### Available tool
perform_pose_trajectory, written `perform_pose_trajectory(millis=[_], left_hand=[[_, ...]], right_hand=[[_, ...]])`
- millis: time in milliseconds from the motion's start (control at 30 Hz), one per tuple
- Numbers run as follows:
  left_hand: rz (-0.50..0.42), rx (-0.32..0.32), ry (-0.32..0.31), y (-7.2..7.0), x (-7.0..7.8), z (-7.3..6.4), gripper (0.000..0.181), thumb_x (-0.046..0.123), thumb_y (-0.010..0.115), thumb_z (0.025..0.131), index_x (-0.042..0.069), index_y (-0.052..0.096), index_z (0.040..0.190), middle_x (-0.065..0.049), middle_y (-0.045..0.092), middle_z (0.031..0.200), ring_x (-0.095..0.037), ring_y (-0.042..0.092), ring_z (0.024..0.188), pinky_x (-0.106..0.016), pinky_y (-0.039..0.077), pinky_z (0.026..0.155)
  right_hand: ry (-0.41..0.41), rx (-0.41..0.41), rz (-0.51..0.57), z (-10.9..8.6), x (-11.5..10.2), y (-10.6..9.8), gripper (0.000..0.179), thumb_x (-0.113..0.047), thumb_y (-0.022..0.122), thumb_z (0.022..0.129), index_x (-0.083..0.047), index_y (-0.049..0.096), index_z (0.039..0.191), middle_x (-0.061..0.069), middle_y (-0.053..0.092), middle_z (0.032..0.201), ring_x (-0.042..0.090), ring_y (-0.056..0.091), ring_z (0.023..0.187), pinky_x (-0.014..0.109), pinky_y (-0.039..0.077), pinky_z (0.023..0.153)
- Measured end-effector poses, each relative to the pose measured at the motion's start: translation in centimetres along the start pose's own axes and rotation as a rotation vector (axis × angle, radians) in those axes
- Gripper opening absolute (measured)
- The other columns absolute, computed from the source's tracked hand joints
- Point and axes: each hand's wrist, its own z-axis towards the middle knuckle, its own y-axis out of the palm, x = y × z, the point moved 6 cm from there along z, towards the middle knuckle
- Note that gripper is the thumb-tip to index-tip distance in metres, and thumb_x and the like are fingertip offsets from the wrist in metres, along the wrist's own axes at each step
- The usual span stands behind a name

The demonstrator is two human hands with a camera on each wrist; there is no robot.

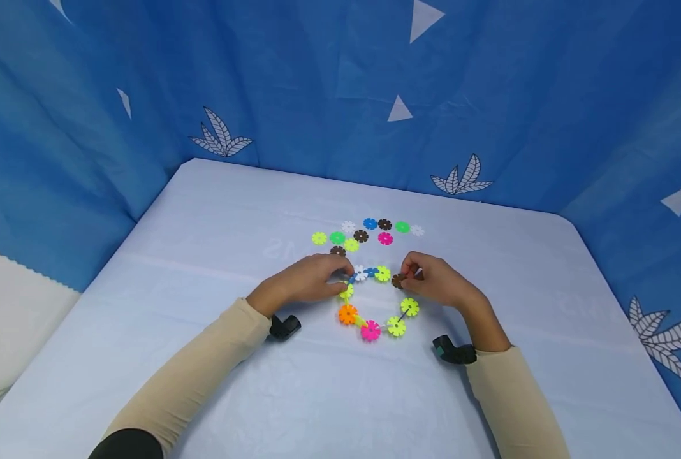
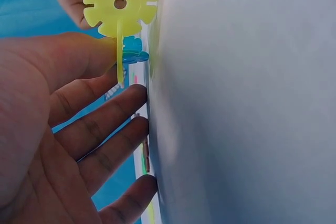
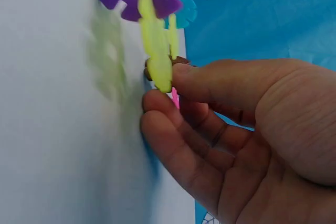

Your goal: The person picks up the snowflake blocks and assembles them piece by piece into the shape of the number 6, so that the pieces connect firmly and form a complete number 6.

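Notched flower-shaped plastic discs form a curved chain, with an orange disc [image 1: 348, 314] at its lower left and a pink disc [image 1: 370, 331] at the bottom. My left hand [image 1: 312, 278] pinches the chain's left side between thumb and index finger, beside a yellow disc [image 2: 103, 8] and a blue disc [image 2: 137, 56]; its other fingers are spread. My right hand [image 1: 435, 278] holds a separate brown disc [image 1: 397, 281] between thumb and fingers. That disc sits at the chain's gap, between an upper yellow disc [image 1: 382, 274] and a lower yellow disc [image 1: 410, 306]. In the right wrist view, a yellow disc [image 3: 156, 45] partly hides the brown one.
Beyond the chain, loose discs lie on the white tabletop [image 1: 248, 217], including a green disc [image 1: 402, 227], a blue disc [image 1: 370, 224] and a pink disc [image 1: 385, 238]. A blue curtain [image 1: 329, 76] with white triangles and leaf prints hangs behind the table.
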Motion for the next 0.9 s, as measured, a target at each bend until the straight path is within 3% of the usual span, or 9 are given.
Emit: perform_pose_trajectory(millis=[233, 433, 700, 900], left_hand=[[0.002, -0.009, -0.005, 0.0, 0.0, -0.1, 0.029, 0.017, 0.067, 0.099, 0.009, 0.065, 0.127, -0.002, 0.064, 0.125, -0.019, 0.057, 0.117, -0.039, 0.044, 0.105], [0.008, -0.013, 0.010, -0.1, 0.0, 0.0, 0.031, 0.019, 0.068, 0.098, 0.010, 0.064, 0.128, -0.003, 0.062, 0.131, -0.019, 0.056, 0.122, -0.040, 0.042, 0.107], [-0.047, -0.021, 0.002, -0.2, -0.4, 0.1, 0.044, 0.020, 0.063, 0.101, 0.009, 0.055, 0.143, -0.004, 0.057, 0.141, -0.019, 0.049, 0.133, -0.038, 0.036, 0.112], [-0.060, -0.019, 0.043, -0.2, -0.3, 0.0, 0.038, 0.015, 0.058, 0.104, 0.007, 0.059, 0.141, -0.008, 0.056, 0.143, -0.024, 0.045, 0.138, -0.041, 0.032, 0.115]], right_hand=[[-0.030, 0.001, -0.018, 0.3, -1.1, 0.7, 0.017, -0.002, 0.071, 0.093, -0.010, 0.057, 0.098, 0.002, 0.069, 0.097, 0.025, 0.058, 0.090, 0.036, 0.050, 0.074], [-0.040, 0.040, -0.061, 0.4, -1.5, 1.0, 0.017, -0.003, 0.071, 0.093, -0.010, 0.057, 0.099, 0.003, 0.065, 0.092, 0.024, 0.055, 0.083, 0.033, 0.050, 0.067], [-0.068, 0.080, -0.078, 0.5, -2.0, 1.1, 0.016, -0.002, 0.072, 0.093, -0.010, 0.059, 0.098, 0.003, 0.065, 0.091, 0.023, 0.056, 0.083, 0.033, 0.052, 0.069], [-0.060, 0.086, -0.122, 0.5, -2.4, 1.4, 0.015, -0.006, 0.074, 0.092, -0.011, 0.062, 0.098, 0.001, 0.065, 0.089, 0.022, 0.057, 0.082, 0.032, 0.053, 0.070]])
